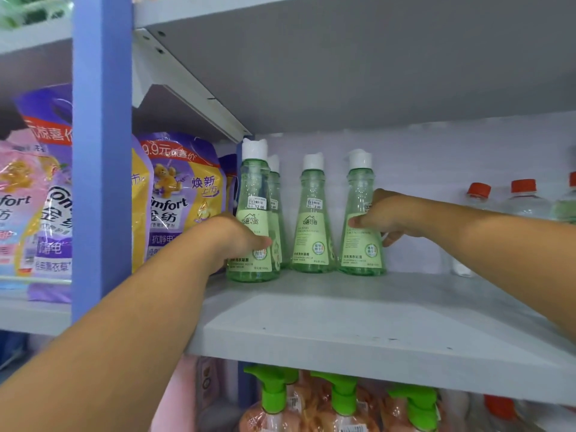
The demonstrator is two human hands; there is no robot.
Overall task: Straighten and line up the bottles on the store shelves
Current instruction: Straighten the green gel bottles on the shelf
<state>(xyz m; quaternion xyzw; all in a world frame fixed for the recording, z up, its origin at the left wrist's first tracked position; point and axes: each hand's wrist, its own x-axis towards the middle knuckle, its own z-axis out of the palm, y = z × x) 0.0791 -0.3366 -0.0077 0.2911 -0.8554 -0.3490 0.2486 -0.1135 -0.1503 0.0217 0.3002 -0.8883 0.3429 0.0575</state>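
Left hand (232, 236) gripped the leftmost green bottle (253, 213), right hand (385, 216) the rightmost bottle (360, 219), both mid-body, far from the shelf's (311, 322) front edge; smooth, rigid plastic, likely bottom-heavy.

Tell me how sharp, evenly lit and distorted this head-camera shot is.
Head view: the green bottles and both hands, left hand and right hand, are fairly sharp, though the small label print is unreadable; lighting is soft and even, with the underside of the upper shelf in shade; wide-angle distortion bends the shelf board and blue upright; the top-left corner is blurred.
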